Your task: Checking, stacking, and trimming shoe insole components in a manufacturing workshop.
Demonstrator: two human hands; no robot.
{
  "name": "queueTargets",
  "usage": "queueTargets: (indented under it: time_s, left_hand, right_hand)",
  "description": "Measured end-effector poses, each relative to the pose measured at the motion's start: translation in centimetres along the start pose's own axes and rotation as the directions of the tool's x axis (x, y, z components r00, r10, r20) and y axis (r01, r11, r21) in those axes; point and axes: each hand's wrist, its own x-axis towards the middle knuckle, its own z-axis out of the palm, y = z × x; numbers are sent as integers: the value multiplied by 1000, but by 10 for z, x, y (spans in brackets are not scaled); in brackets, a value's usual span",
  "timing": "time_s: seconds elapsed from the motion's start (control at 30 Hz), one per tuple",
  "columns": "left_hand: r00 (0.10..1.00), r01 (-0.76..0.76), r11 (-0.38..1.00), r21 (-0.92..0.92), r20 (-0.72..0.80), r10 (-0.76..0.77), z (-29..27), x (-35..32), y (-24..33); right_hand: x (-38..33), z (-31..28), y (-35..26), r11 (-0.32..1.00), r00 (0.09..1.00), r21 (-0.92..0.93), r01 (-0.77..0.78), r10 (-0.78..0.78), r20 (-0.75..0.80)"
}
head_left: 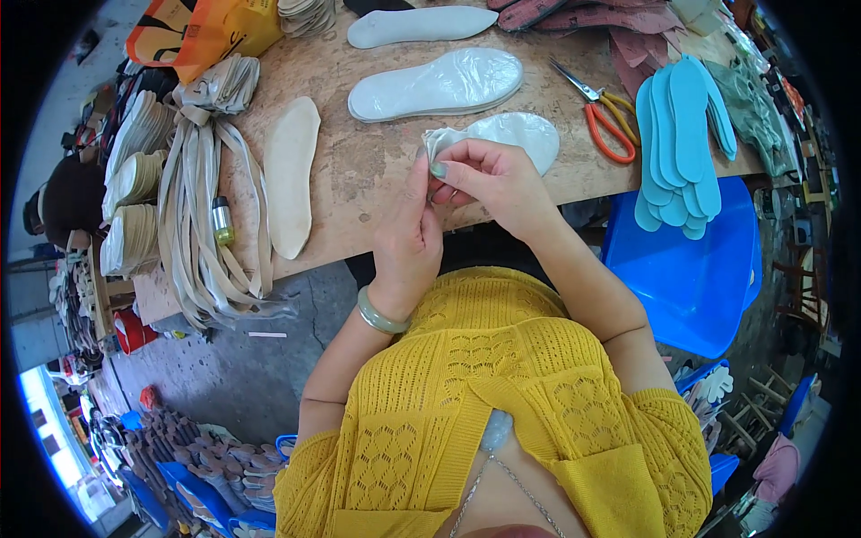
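Over the table's near edge my two hands meet. My left hand, with a jade-coloured bangle on its wrist, has its fingers closed together against the right fingertips. My right hand pinches at a small, crumpled whitish piece; whether it joins the shiny white sole-shaped piece behind the hand I cannot tell. Fingers hide most of the pinched spot. Farther back lie a stacked pair of glossy white soles and a single white sole. A beige sole rests left of my hands.
Scissors with red and orange handles lie to the right, beside layered turquoise insoles. Below these stands a blue plastic tub. Beige strips, a small bottle, stacked soles and an orange bag occupy the left.
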Motion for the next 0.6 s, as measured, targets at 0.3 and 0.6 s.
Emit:
queueTargets:
  time_s: [0.3,0.6]
  left_hand:
    - [998,-8,999,51,67,4,1,-9,2]
    - [998,-25,999,43,55,23,0,-7,3]
  right_hand:
    - [-10,-4,3,997,1000,74,-23,22,6]
    - [-9,-4,1,1000,1000,23,-21,20,14]
